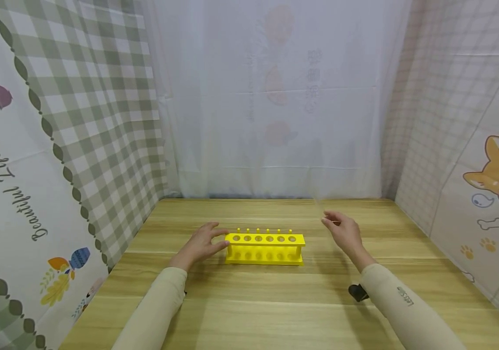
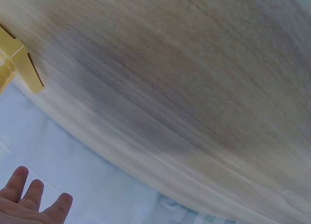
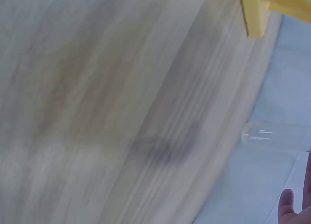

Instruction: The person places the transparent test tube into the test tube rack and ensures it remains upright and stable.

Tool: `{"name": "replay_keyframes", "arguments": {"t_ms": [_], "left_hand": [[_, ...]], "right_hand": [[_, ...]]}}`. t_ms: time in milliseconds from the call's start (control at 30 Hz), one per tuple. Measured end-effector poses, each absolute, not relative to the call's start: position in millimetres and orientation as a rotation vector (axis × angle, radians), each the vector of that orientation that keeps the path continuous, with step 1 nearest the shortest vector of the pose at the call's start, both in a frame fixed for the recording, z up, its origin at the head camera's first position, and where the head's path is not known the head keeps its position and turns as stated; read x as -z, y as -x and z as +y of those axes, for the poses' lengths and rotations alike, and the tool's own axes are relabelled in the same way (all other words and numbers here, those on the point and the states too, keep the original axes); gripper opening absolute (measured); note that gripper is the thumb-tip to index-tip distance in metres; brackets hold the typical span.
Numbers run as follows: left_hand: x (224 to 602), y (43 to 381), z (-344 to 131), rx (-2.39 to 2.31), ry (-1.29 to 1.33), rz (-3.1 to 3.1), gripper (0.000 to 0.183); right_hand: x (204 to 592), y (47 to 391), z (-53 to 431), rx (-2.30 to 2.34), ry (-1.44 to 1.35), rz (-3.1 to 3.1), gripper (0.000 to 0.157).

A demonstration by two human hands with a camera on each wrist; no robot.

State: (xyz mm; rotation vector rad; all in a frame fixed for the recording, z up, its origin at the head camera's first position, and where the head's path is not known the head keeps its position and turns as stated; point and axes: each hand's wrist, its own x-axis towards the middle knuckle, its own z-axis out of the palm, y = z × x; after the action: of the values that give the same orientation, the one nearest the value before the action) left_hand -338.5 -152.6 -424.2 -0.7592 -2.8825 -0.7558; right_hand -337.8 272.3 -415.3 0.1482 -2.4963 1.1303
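A yellow test tube rack (image 1: 265, 239) stands on the wooden table, with a row of round holes and a row of short pegs behind them. At its left end, my left hand (image 1: 199, 246) holds the top plate between thumb and index finger; its other fingers stretch out past it. To the right of the rack and apart from it, my right hand (image 1: 345, 234) pinches a clear glass test tube (image 3: 272, 135). The tube's rounded end shows in the right wrist view, while it is barely visible in the head view. No tubes show in the rack's holes.
The wooden table (image 1: 267, 316) runs back to a white curtain (image 1: 276, 97). A green checked cloth (image 1: 87, 97) hangs on the left, and a printed cloth (image 1: 446, 146) on the right. Dark wrist camera gear (image 1: 357, 292) sits by the right sleeve.
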Motion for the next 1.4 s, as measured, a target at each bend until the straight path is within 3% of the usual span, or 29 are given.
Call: {"name": "replay_keyframes", "arguments": {"t_ms": [700,1400], "left_hand": [[425.8,339.9,-153.1,0.785,0.761,-2.875,0.047],[429.3,340.9,-155.0,0.814,0.772,-2.871,0.049]], "right_hand": [[398.2,336.2,243.0,-1.418,-0.063,-2.261,0.04],[372.2,324.4,207.5,-1.599,-0.239,-2.109,0.038]]}}
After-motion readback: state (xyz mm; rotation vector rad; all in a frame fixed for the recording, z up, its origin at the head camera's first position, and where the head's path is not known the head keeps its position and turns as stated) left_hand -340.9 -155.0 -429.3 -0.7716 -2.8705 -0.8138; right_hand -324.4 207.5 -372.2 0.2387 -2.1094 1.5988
